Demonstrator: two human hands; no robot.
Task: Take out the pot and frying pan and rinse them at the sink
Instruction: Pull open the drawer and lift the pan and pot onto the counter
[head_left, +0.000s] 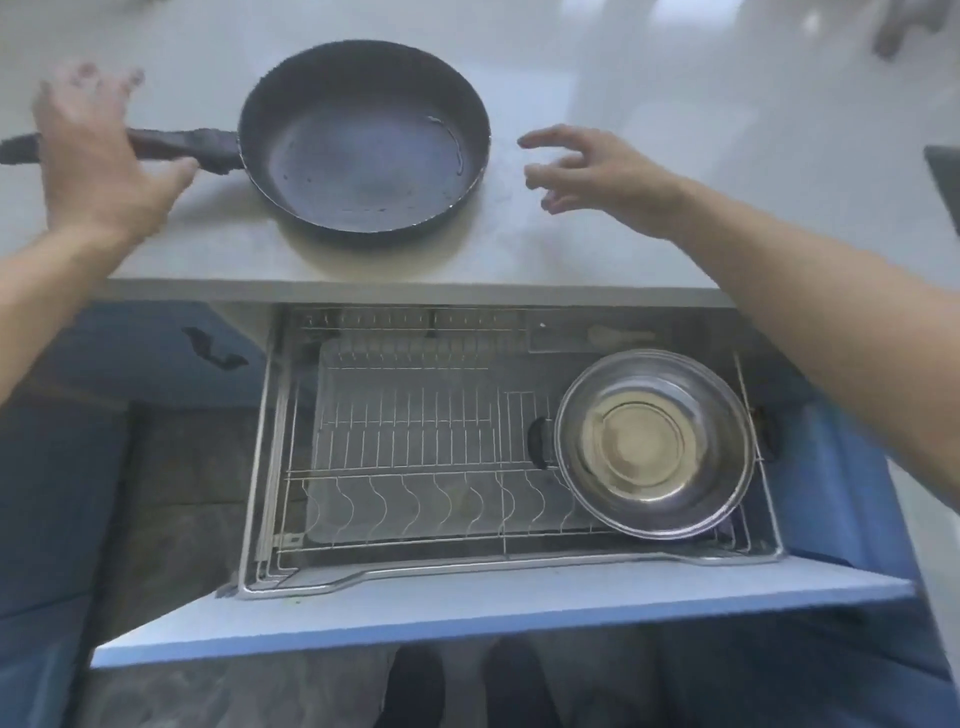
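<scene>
Lifting out next: round stainless-steel pot (655, 443) at right end of pulled-out wire drawer rack (415, 431) | dark round frying pan (363, 136) near worktop (545, 260) front edge | left hand (98, 150) open over handle, right hand (597, 174) open, empty | grip both side handles, raise level.

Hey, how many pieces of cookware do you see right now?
2. A dark frying pan sits on the countertop; a steel pot sits at the right of the open drawer's wire rack. Nothing else shows.
</scene>
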